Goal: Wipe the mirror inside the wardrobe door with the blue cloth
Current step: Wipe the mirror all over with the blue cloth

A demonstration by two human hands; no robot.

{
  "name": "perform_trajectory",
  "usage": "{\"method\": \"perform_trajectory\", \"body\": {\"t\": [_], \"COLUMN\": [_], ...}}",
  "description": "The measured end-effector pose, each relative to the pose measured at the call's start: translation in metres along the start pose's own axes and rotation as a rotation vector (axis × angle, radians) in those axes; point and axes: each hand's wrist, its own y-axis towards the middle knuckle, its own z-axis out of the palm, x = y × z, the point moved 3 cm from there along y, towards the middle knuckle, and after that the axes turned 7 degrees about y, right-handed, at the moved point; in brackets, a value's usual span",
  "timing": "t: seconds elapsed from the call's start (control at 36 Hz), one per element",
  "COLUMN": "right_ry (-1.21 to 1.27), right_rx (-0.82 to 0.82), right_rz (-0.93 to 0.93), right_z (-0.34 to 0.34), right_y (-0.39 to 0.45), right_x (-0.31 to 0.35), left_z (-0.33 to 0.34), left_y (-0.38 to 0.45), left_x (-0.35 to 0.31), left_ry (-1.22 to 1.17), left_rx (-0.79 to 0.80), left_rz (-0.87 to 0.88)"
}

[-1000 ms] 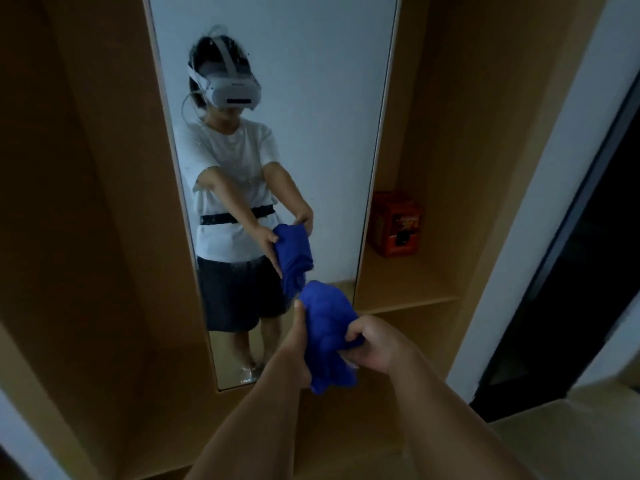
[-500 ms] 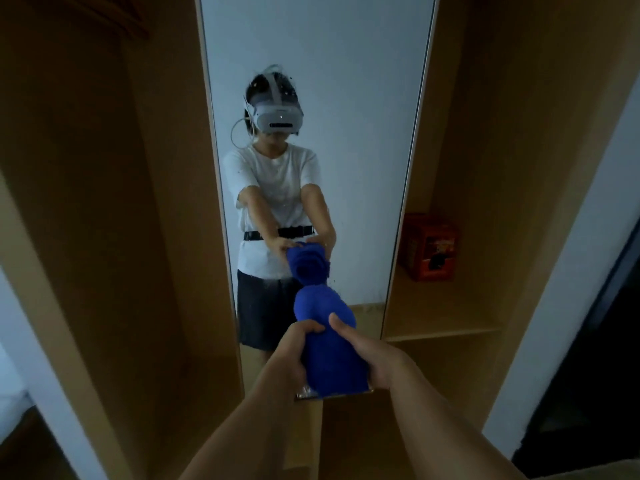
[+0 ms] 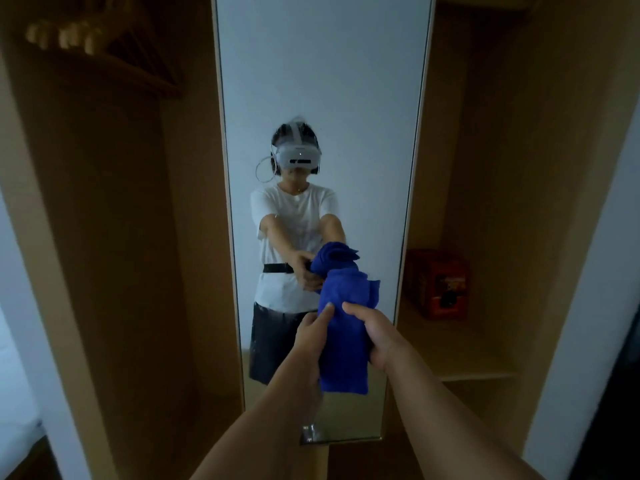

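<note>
Before a tall mirror [image 3: 322, 81] set between wooden wardrobe bays: left hand [image 3: 310, 336] pinching, right hand [image 3: 375, 336] wrapped round, a bunched blue cloth [image 3: 343, 327] held upright against the lower glass. Lifted higher and closer than a second ago, top edge now meeting its reflection. Likely first wipe about to start. Farther right, red box [image 3: 438, 284] on shelf.

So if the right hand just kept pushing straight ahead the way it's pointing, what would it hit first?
Most likely the mirror. The right hand grips the blue cloth and points at the glass, so the cloth's bunched front would probably touch first. How much gap remains is hard to judge.
</note>
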Motion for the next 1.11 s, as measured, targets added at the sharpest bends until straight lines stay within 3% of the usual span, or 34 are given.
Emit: {"method": "perform_trajectory", "body": {"t": [0.11,0.36,0.58,0.72,0.81,1.0,1.11], "right_ry": [-0.170,-0.498,-0.641,-0.640,-0.652,-0.750,-0.762], "right_rx": [-0.044,-0.180,-0.255,-0.389,-0.475,-0.602,-0.655], "right_rz": [-0.180,-0.738,-1.135,-1.285,-1.341,-1.411,-1.438], "right_z": [0.022,0.064,0.108,0.143,0.162,0.190,0.199], "right_y": [0.002,0.004,-0.011,-0.022,-0.024,-0.017,-0.014], "right_x": [0.026,0.098,0.188,0.229,0.251,0.282,0.296], "left_z": [0.007,-0.004,-0.059,-0.101,-0.125,-0.149,-0.143], "left_y": [0.000,0.000,0.003,0.014,0.028,0.071,0.083], "left_x": [-0.026,-0.112,-0.201,-0.237,-0.248,-0.259,-0.278], "left_ry": [-0.051,0.271,0.314,0.278,0.271,0.011,0.048], "left_rx": [-0.041,-0.161,-0.597,-0.774,-0.724,-0.430,-0.314], "left_rz": [0.080,0.498,0.857,0.814,0.804,0.661,0.647]}}
